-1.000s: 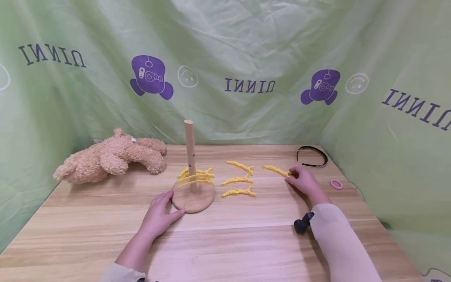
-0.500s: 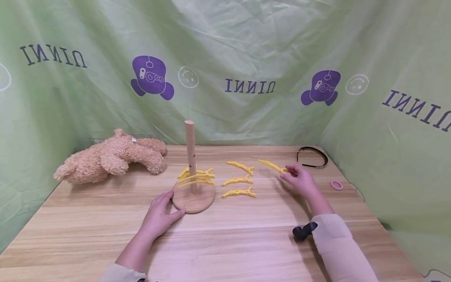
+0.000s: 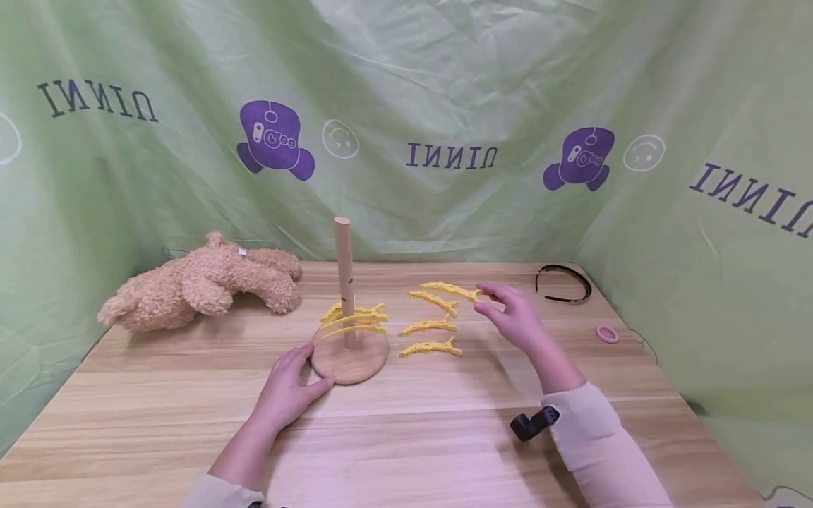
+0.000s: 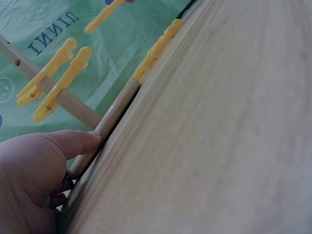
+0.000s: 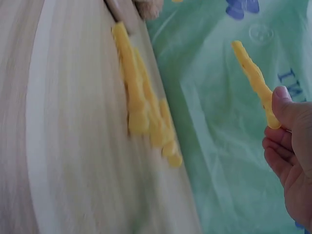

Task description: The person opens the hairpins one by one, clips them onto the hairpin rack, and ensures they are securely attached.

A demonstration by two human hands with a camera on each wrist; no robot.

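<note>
My right hand point(image 3: 513, 317) pinches a yellow alligator hair clip point(image 3: 447, 288) by its handle end, raised over the table. In the right wrist view the thumb presses on that end and the clip's long jaw end points away. My left hand point(image 3: 288, 388) grips the near left rim of a round wooden base point(image 3: 349, 365); the left wrist view shows the thumb point(image 4: 83, 142) over its edge. From this base rises a wooden post point(image 3: 344, 261) with several yellow clips point(image 3: 365, 319) clamped low on it. Three more yellow clips point(image 3: 432, 348) lie in a column right of the stand.
A brown plush bear point(image 3: 203, 282) lies at the back left of the wooden table point(image 3: 406, 437). At the back right are a black headband point(image 3: 574, 271) and a pink ring point(image 3: 606, 333). A green printed curtain point(image 3: 444, 212) closes off the back and sides.
The right hand has lifted its yellow hair clip off the table and carried it left, close to the loose clips. The left hand stays on the base.
</note>
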